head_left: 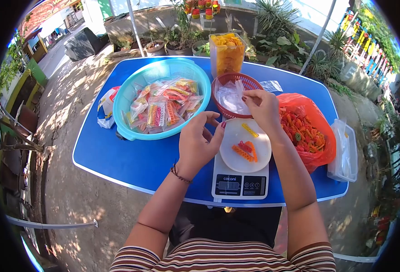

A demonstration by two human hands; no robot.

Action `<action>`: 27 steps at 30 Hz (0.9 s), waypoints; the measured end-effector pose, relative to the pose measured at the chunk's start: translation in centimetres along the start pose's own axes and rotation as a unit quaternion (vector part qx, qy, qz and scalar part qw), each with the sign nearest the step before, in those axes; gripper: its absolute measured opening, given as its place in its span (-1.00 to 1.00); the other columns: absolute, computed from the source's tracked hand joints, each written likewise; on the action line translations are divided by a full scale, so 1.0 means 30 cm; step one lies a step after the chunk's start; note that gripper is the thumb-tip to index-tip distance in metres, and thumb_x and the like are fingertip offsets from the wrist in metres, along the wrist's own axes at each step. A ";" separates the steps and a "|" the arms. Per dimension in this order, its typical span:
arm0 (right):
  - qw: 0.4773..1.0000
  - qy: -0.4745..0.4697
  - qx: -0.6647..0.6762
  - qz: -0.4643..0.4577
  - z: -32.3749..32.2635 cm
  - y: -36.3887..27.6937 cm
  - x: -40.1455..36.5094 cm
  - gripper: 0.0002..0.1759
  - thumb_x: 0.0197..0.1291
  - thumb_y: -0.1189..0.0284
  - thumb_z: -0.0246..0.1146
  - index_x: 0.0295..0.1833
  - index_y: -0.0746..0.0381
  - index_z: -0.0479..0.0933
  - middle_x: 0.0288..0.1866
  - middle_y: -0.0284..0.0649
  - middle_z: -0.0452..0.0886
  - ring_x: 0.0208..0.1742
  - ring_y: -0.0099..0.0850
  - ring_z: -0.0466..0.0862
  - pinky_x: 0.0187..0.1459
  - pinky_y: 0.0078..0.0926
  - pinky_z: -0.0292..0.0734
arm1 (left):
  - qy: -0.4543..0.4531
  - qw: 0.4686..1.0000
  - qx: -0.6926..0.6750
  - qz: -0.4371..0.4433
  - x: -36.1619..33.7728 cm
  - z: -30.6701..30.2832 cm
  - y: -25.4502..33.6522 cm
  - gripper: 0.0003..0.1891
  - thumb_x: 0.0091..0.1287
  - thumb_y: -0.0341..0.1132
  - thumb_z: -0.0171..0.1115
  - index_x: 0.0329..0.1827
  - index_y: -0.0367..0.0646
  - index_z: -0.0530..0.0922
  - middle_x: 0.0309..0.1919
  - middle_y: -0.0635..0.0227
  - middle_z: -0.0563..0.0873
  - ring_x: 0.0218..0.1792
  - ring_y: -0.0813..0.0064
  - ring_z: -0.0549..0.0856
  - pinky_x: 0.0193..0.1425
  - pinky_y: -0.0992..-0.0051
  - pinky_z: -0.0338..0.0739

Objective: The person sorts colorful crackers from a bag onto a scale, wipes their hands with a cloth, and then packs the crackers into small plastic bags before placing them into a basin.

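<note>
My right hand [262, 109] is over the red basket [250, 80], thumb and forefinger pinched on a clear plastic bag [240, 88]. More clear bags [229, 96] lie in the basket. My left hand [201, 139] hovers left of the scale's round plate, fingers curved, thumb apart, nothing visible in it. On the white plate [245, 165] of the kitchen scale [221, 170] lie a yellow spiral snack piece [250, 130] and a few orange and red ones [245, 151]. The digits on the scale's display cannot be read.
On the blue table [132, 165] stand a turquoise basin [126, 90] of filled snack packets, a tall container [227, 52] of yellow snacks, an orange bag [323, 136] of red and orange spirals, and a clear plastic box [343, 152]. A white packet [107, 109] lies left of the basin.
</note>
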State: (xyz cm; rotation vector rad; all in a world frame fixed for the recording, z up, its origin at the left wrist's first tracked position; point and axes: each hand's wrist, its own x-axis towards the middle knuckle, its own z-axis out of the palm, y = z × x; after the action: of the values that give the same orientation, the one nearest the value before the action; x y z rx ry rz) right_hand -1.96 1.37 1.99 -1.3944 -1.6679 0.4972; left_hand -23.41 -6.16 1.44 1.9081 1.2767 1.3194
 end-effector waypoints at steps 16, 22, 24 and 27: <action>0.901 -0.039 0.431 0.022 -0.053 0.022 -0.317 -0.72 0.23 0.77 0.29 0.06 0.48 0.62 -0.02 -0.10 0.73 -0.03 -0.46 0.74 0.10 -0.48 0.69 | -0.084 0.875 -0.455 -0.143 0.094 0.124 -0.077 -0.39 0.41 -0.38 0.39 0.46 -0.33 0.37 0.03 0.26 0.75 -0.17 0.65 0.73 -0.14 0.66 0.59; 0.910 0.008 0.413 0.045 -0.035 0.059 -0.337 -0.64 0.24 0.78 0.28 0.16 0.47 0.59 0.04 -0.13 0.71 -0.02 -0.53 0.70 0.07 -0.58 0.65 | -0.043 0.907 -0.409 -0.089 0.067 0.117 -0.116 -0.76 0.51 -0.38 0.26 0.15 -0.29 0.68 -0.13 0.27 0.81 -0.24 0.66 0.73 -0.23 0.67 0.54; 0.909 0.040 0.411 0.058 -0.036 0.076 -0.339 -0.65 0.25 0.77 0.30 0.16 0.47 0.60 0.02 -0.16 0.72 -0.07 -0.56 0.69 0.04 -0.61 0.65 | -0.039 0.912 -0.400 -0.085 0.062 0.116 -0.099 -0.75 0.54 -0.36 0.23 0.16 -0.29 0.68 -0.14 0.27 0.82 -0.27 0.64 0.73 -0.22 0.65 0.56; 0.907 0.102 0.401 0.074 -0.052 0.075 -0.329 -0.68 0.26 0.75 0.30 0.14 0.45 0.62 -0.04 -0.20 0.73 -0.12 -0.60 0.69 0.00 -0.65 0.64 | -0.037 0.909 -0.406 -0.089 0.056 0.117 -0.102 -0.74 0.54 -0.34 0.24 0.16 -0.28 0.68 -0.15 0.26 0.82 -0.29 0.62 0.75 -0.20 0.62 0.59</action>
State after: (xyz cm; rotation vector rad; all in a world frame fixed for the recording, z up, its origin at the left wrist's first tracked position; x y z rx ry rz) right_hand 0.44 -7.52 -2.50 -0.9052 -0.9950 0.9567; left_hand -21.36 -2.93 -1.69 1.2035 0.6628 1.3668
